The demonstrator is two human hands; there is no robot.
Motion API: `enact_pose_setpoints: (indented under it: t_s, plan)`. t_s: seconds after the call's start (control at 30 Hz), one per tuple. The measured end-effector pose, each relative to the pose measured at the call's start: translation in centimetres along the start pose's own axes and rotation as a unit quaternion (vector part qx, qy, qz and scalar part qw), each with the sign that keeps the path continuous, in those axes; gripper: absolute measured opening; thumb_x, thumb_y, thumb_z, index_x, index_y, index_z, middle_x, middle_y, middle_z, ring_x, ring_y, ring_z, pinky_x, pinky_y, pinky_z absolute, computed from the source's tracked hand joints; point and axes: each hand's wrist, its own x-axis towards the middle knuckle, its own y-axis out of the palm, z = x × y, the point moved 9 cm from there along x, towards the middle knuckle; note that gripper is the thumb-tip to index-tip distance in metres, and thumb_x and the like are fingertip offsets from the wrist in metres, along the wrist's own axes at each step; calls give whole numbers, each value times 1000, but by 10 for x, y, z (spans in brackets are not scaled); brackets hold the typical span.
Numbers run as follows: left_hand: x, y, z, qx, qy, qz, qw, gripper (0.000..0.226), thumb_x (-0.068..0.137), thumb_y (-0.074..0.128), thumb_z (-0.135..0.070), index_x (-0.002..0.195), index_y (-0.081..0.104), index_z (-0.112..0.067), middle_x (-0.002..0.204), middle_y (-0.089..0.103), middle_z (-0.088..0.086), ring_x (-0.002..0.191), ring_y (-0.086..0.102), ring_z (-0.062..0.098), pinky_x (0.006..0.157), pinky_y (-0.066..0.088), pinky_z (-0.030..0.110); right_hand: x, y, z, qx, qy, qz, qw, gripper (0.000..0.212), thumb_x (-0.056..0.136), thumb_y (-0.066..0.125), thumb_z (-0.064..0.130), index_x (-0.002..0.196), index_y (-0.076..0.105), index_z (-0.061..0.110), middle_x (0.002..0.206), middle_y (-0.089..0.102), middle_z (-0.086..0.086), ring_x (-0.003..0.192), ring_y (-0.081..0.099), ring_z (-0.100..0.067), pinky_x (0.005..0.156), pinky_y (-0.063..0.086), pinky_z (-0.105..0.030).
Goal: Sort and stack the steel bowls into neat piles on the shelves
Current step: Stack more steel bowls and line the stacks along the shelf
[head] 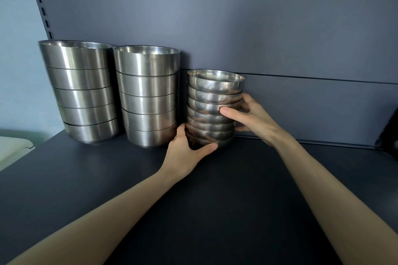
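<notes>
From the head view, the pile of small bowls [215, 107] stands upright near the shelf's [107, 178] back edge, just right of two taller piles of large bowls [148, 97]. The left hand [185, 153] curls around its base while the right hand [249, 117] clasps its middle, so the pile sits squarely between both grips, its long axis vertical.

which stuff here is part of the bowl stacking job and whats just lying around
Job: small bowl stack, gripped by left hand and right hand; left large bowl stack; middle large bowl stack; shelf.
Lying about: white object at the left edge; dark object at the right edge; slotted upright.
</notes>
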Motion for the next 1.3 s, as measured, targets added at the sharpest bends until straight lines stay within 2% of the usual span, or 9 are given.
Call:
enact_pose_setpoints:
  t_s: [0.17,0.27,0.33,0.43,0.57,0.73,0.8,0.97,1.3]
  plan:
    - [-6,-4,-5,43,-1,16,999,106,66,82,-45,146,23,-8,140,49,1,126,49,15,97,38,20,-11,-9,4,-46,5,-31,998,93,55,75,60,136,43,29,117,59,20,100,59,11,78,53,-18]
    - [-15,-8,-9,114,-2,40,993,102,72,78,-45,146,22,-4,145,43,9,130,45,23,104,40,31,-22,-22,-2,-120,30,-55,991,84,67,78,53,138,43,26,129,55,11,119,52,-3,101,46,-36]
    - [-24,-12,-13,172,9,61,983,90,76,73,-47,142,29,-6,141,47,10,127,48,24,102,42,33,-33,-30,-5,-181,48,-63,980,79,75,75,48,141,41,22,141,49,3,129,46,-13,104,40,-32]
    - [-39,-17,-31,230,57,97,967,69,81,68,-47,135,42,-14,133,55,5,122,51,17,95,40,26,-57,-42,-6,-258,65,-62,962,75,80,72,46,143,40,20,146,44,0,132,43,-17,96,34,-24]
    - [-58,-11,-87,310,181,113,926,53,86,62,-46,130,51,-18,126,59,-1,114,56,15,92,44,27,-95,-66,8,-333,79,-70,937,75,83,72,40,145,37,17,150,40,-5,134,42,-24,101,35,-28]
    - [-73,13,-174,364,308,91,874,61,86,59,-50,137,43,-21,135,52,3,120,52,24,95,44,36,-144,-117,49,-443,78,-117,885,74,85,69,40,146,34,19,153,33,-8,139,33,-27,112,30,-35]
    - [-79,28,-208,381,342,84,855,65,86,57,-52,141,38,-23,139,47,4,125,47,26,97,39,37,-166,-142,70,-481,76,-148,861,74,85,68,40,146,33,20,153,32,-7,138,35,-29,111,32,-42]
    - [-112,85,-285,395,427,73,810,70,85,54,-57,143,33,-23,139,45,3,128,41,25,102,35,38,-238,-211,107,-527,72,-209,820,74,83,69,43,144,36,19,151,33,-6,137,36,-29,108,35,-40]
    - [-223,218,-357,361,479,66,797,74,84,51,-61,145,29,-25,140,43,-1,128,37,21,103,31,38,-387,-330,97,-579,119,-207,779,77,86,63,48,148,25,24,156,22,-2,137,33,-29,101,40,-48]
